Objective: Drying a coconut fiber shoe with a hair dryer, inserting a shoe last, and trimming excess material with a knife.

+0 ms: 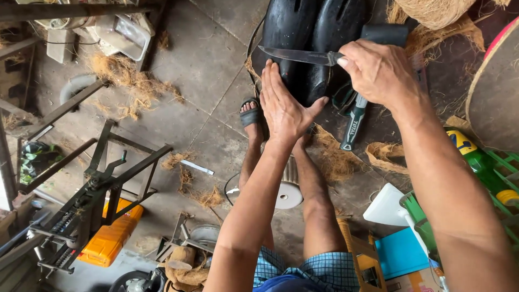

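Note:
My left hand (284, 105) lies flat, fingers together, against the side of a black rounded rubber-like piece (311, 38) that stands on the concrete floor between my feet. My right hand (378, 70) is closed on the handle of a knife (297, 55), whose blade points left across the black piece just above my left fingertips. A second black piece (284, 24) stands right beside the first.
A tool with a green and black handle (354, 121) lies on the floor by the black pieces. Coconut fibre (335, 157) is scattered about. A metal frame machine (92, 184) and an orange case (111, 238) stand at left; green crates (503, 173) at right.

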